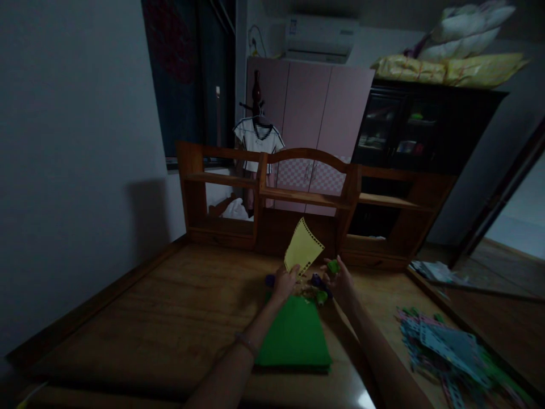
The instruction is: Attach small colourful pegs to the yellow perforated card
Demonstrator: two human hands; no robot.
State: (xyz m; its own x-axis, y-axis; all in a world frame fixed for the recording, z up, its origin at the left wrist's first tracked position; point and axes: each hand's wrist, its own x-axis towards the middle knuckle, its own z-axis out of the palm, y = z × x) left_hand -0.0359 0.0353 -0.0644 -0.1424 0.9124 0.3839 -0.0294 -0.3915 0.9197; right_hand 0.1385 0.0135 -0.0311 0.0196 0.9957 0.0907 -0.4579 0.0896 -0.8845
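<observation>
Holding a yellow sheet with a punched, perforated edge [303, 247] upright and tilted, the left hand [284, 282] had its fingers pinched closed on the sheet's lower corner, above the far end of a flat green board [294, 335] that lay on the brown wooden tabletop [170, 318]. The right hand [339, 282], just beside the left and apart from the sheet, was curled about a small green piece [333, 266] held at its fingertips; how tightly the fingers closed on it could not be told in the dim light. Between the two hands, at the board's far edge, lay a little cluster of small purple and green pieces [318, 288], too dark and small to make out further. A thin bracelet [247, 342] sat on the left wrist.

To the right on the tabletop, well apart from the hands, a loose heap of blue, pink and green perforated strips [447, 352] was spread. Behind the hands stood a low wooden shelf unit [306, 193] along the table's far edge. Beyond it were a white shirt on a hanger [258, 139], a pink wardrobe [315, 108] and a dark glass-fronted cabinet [409, 130].
</observation>
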